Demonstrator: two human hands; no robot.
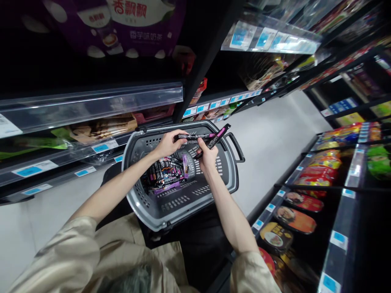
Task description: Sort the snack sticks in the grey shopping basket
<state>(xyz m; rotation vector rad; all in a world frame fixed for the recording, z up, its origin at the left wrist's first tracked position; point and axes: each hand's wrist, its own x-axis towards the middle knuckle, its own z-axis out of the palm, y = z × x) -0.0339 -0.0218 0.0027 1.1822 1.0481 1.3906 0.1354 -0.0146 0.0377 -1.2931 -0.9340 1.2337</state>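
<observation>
Both your hands sit at the centre of the frame, above the grey basket point(146, 209). Your left hand point(167, 143) has its fingers clamped on a slim black-and-pink snack bar point(192, 137); your right hand point(208, 156) has its fingers closed around another bar point(217, 136) that points up and right. The two bars nearly cross, so one could knock the other loose, though it would likely fall into the basket onto the pile of similar packets point(166, 175). The basket looks tilted and its support is hidden by your arms; it might tip. The bars' print is too small to read, and the shelf point(91, 99) at the upper left is dark.
</observation>
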